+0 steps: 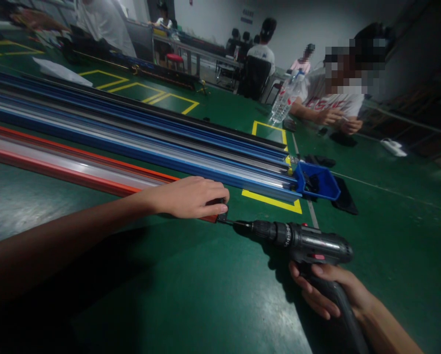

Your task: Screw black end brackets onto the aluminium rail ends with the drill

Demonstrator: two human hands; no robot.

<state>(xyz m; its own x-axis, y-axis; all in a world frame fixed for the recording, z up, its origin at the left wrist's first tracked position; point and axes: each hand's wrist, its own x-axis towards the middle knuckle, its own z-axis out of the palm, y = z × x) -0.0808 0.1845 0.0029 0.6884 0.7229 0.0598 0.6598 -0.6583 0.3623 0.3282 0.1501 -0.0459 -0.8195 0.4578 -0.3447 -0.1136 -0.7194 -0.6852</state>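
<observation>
My left hand (192,196) presses down on the near end of a long red rail (73,167) lying on the green table, fingers curled over a small black end piece (222,215). My right hand (331,290) grips the handle of a black cordless drill (301,241). The drill's bit points left and touches the end piece at the rail's tip.
Several long blue and dark rails (139,132) lie parallel behind the red one. A blue parts bin (318,181) sits at their ends beside a black pad (343,196). A clear water bottle (284,98) stands farther back. A seated person (334,105) works at the right; others sit beyond.
</observation>
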